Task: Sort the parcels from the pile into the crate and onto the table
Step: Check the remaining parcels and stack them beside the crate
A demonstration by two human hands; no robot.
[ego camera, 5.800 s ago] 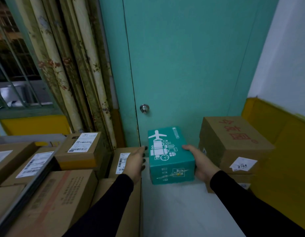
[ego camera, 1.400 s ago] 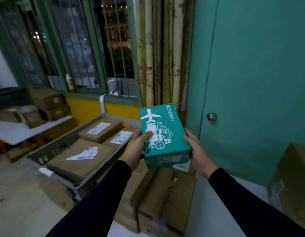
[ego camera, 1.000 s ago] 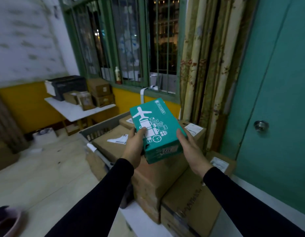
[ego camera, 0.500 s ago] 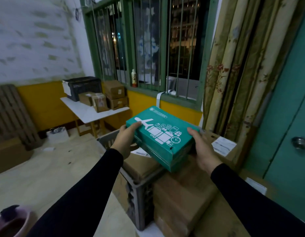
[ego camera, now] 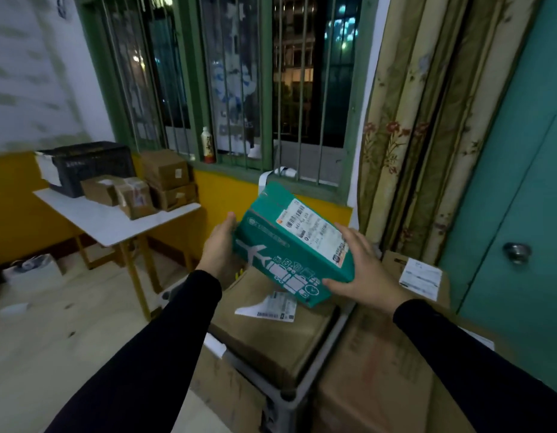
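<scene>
Holding: my left hand (ego camera: 219, 245) and right hand (ego camera: 360, 270) clasp the teal parcel (ego camera: 289, 245), tilted, above the crate (ego camera: 286, 398).
Label: white barcode sticker; plane print; text unreadable.
Beyond parcel: table (ego camera: 115, 220) with brown boxes (ego camera: 165, 182).

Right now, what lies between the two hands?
In the head view, only the green parcel, tilted, held between the left hand and the right hand.

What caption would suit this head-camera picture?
Both hands, left and right, tilt a teal cardboard parcel above the grey crate of brown boxes.
</scene>
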